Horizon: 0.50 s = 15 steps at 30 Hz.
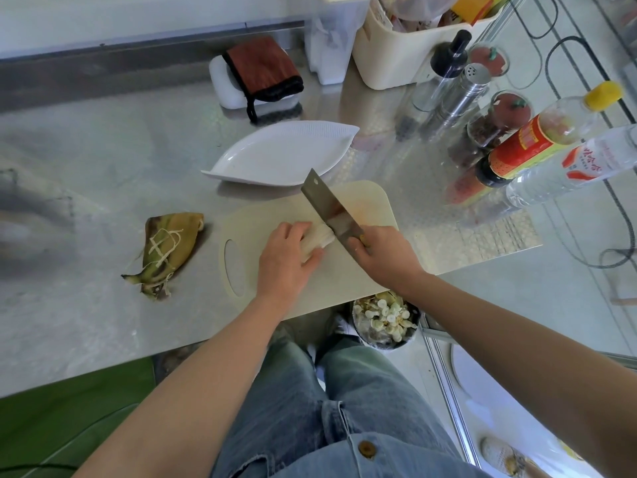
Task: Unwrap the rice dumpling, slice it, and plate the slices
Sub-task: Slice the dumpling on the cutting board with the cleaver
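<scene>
- Two grips working: left grip (286,258) curls over dumpling (320,236) on cutting board (344,274).
- Right grip (382,251) clenches knife (327,208), blade on dumpling.
- Plate (275,157) just beyond the board.

rice dumpling (320,236): white, unwrapped, on cutting board (337,274) | plate (275,157): white, leaf-shaped, behind board

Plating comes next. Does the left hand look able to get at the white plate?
Probably yes: the plate lies just past the board, nothing between, though the left hand holds the dumpling.
</scene>
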### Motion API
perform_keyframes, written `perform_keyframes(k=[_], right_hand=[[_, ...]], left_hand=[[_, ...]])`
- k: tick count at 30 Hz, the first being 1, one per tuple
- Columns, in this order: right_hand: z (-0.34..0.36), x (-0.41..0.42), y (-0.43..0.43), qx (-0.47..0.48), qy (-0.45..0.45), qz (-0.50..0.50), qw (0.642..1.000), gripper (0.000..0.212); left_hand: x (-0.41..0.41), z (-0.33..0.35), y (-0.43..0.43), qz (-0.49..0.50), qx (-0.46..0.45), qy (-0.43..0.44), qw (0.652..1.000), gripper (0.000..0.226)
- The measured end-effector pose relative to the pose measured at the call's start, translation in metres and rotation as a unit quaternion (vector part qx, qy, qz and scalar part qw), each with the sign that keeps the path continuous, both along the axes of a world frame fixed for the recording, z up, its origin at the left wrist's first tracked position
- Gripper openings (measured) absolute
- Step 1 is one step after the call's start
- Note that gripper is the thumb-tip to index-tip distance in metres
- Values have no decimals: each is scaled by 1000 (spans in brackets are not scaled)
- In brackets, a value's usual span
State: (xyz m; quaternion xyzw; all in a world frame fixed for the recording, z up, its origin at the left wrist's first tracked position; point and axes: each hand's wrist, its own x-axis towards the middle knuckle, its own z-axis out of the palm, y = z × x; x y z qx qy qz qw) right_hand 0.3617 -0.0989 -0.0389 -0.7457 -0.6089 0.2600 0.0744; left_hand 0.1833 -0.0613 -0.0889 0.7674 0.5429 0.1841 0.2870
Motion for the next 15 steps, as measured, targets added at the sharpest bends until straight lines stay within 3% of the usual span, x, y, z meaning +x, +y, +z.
perform_keyframes(k=[2, 7, 15], right_hand=[[8, 1, 2, 12, 3, 1, 1000, 39], [14, 3, 3, 7, 9, 23, 1000, 26], [5, -1, 4, -30, -11, 20, 999, 39]], left_hand=[[-4, 0, -1, 7, 19, 2, 1000, 32], [-8, -2, -2, 7, 29, 13, 999, 23], [-8, -3, -1, 3, 34, 13, 999, 21]])
